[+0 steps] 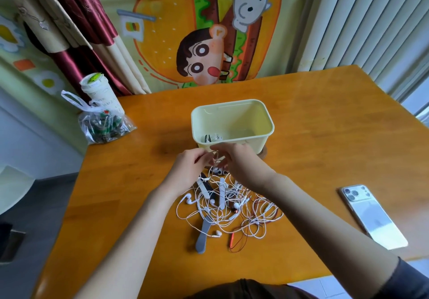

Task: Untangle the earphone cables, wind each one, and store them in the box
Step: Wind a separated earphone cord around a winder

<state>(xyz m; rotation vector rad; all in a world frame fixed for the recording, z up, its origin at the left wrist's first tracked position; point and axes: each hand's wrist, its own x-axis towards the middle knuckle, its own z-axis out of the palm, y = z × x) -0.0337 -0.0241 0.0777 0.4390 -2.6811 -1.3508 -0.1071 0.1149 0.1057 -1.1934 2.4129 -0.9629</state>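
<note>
The fingertips of both hands are meeting just in front of the box's near wall, and between them they are pinching a thin white cable [214,154]. The left hand [189,167] is curling its fingers [201,158] in round the strand. The right hand [235,161] is reaching across with its fingers [219,162] bent and closing on the same strand, which is forming a small loop between the two hands. From there the cable is hanging down into the tangle of earphone cables [222,208], which is lying on the table directly under the wrists. It is mostly white wires and earbuds, with a red cable [232,240] running through its right and near side and a grey strap [202,236] sticking out toward me.

Just beyond the hands the pale yellow box [267,117] is standing open on the wooden table [325,124]. One wound earphone bundle [212,138] is sitting inside it, at the near left corner.

Off to the right, well apart from the tangle, a white smartphone [371,215] is lying face down. At the far left corner a clear plastic bag [104,128] is sitting just in front of a lidded paper cup [99,94]. Behind the table a cartoon burger cloth [209,43] is hanging beside a red and cream curtain [81,19].
</note>
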